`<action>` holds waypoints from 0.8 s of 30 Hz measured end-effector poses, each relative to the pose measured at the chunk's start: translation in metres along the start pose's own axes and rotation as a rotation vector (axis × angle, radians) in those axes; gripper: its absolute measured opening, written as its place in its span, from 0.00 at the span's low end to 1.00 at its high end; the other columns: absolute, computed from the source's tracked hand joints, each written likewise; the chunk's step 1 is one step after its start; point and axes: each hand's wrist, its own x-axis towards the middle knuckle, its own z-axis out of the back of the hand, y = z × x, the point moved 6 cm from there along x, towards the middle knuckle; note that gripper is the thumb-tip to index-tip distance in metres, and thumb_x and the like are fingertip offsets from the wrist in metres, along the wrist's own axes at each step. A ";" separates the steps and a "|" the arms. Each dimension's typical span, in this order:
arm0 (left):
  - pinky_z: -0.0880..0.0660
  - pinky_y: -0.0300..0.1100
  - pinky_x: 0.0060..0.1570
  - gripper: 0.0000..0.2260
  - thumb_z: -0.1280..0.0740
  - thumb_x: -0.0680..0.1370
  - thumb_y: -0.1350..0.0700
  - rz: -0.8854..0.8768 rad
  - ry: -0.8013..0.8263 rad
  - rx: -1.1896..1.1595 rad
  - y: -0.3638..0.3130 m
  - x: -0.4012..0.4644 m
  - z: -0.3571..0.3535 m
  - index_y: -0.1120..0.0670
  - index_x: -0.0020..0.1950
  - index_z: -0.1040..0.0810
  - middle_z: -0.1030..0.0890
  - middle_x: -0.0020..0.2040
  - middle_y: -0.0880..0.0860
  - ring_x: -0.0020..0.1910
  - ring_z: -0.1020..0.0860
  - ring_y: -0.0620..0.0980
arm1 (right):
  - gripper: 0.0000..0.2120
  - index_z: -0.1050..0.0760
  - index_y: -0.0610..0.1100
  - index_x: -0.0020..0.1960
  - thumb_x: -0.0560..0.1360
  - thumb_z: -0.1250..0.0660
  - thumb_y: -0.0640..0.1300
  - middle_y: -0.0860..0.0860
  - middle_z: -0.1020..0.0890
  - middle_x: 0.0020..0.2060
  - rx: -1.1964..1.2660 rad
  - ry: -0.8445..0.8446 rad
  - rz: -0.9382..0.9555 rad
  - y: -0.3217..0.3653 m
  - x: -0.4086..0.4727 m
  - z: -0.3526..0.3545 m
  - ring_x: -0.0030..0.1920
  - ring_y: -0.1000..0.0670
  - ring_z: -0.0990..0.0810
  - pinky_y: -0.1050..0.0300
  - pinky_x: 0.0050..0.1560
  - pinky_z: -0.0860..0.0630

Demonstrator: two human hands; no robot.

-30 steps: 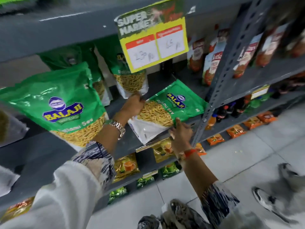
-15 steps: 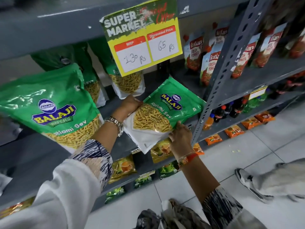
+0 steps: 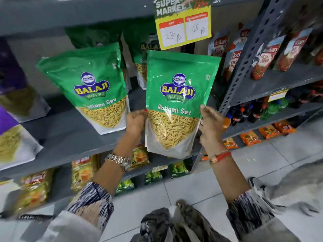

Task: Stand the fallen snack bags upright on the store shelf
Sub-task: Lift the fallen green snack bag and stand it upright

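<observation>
Green Balaji sev bag (image 3: 180, 95) is upright at the front edge of the grey shelf (image 3: 70, 137), and we hold it on both sides. Our left hand (image 3: 135, 122) pinches its left edge, fingers curled onto it. Our right hand (image 3: 209, 123) presses its right edge, fingers loosely bent. A second green bag (image 3: 92, 88) stands just left. The price sign (image 3: 183, 23) hangs above.

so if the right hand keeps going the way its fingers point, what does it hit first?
Probably the grey upright post: the right hand, at the Ratlami Sev bag's edge, points up and back. Depth unclear.
</observation>
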 end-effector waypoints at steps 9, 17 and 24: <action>0.32 0.46 0.54 0.09 0.38 0.75 0.64 -0.095 0.013 -0.199 -0.009 -0.048 0.025 0.53 0.37 0.24 0.24 0.32 0.46 0.37 0.28 0.46 | 0.06 0.23 0.51 0.40 0.75 0.34 0.43 0.52 0.18 0.42 -0.014 0.085 0.130 0.027 -0.028 0.002 0.51 0.46 0.21 0.46 0.60 0.25; 0.26 0.42 0.47 0.09 0.40 0.77 0.63 -0.136 0.030 -0.230 -0.016 -0.032 0.017 0.54 0.40 0.25 0.25 0.37 0.51 0.39 0.26 0.47 | 0.05 0.23 0.49 0.42 0.75 0.34 0.43 0.48 0.18 0.45 0.006 0.201 0.134 0.024 0.003 -0.023 0.49 0.48 0.21 0.54 0.48 0.23; 0.27 0.44 0.51 0.11 0.42 0.78 0.64 -0.153 -0.009 -0.203 -0.027 0.017 -0.002 0.53 0.39 0.27 0.25 0.37 0.51 0.39 0.27 0.47 | 0.04 0.24 0.44 0.49 0.77 0.37 0.43 0.39 0.20 0.56 -0.039 0.313 0.115 0.019 0.070 -0.068 0.55 0.43 0.22 0.46 0.59 0.25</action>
